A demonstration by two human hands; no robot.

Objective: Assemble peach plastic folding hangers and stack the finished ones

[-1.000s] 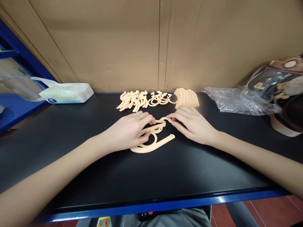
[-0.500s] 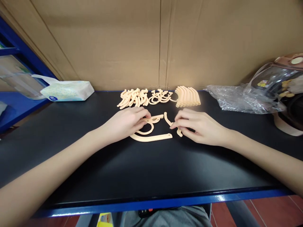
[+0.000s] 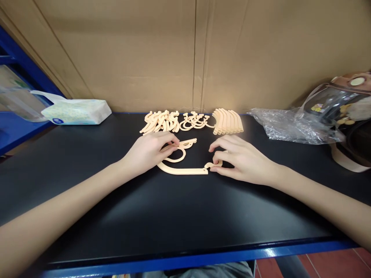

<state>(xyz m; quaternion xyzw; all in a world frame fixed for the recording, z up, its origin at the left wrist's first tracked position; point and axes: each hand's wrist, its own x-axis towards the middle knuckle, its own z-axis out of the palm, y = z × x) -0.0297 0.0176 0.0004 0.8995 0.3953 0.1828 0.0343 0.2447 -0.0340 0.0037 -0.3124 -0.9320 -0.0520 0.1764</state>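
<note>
A brown cardboard panel (image 3: 127, 54) stands behind the black tabletop (image 3: 162, 220); no print can be made out on the panel. At the far right is a clear container (image 3: 324, 102) with small yellow figures on it, and beside it lies a crumpled clear plastic bag (image 3: 295, 125); no lettering is readable on either. The tissue pack (image 3: 77, 112) at the left bears a round blue mark, too blurred to read.

The left hand (image 3: 155, 148) is narrow, thumb and fingers pinching a flat piece (image 3: 189, 143). The right hand (image 3: 242, 159) is half open and curled over a small hooked piece (image 3: 209, 165); whether it grips this firmly I cannot tell.

Three groups of pale parts lie along the back: curved bars (image 3: 228, 121), short bent parts (image 3: 160, 121) and looped parts (image 3: 193, 121). Nearer, between the hands, lie a long curved piece (image 3: 182, 170) and a ring piece (image 3: 176, 160).

The step in hand looks like sorting or positioning these few loose parts. Moving the small hooked piece calls, I judge, for a light fingertip pinch, clear of the long piece's holed end just beside it.
</note>
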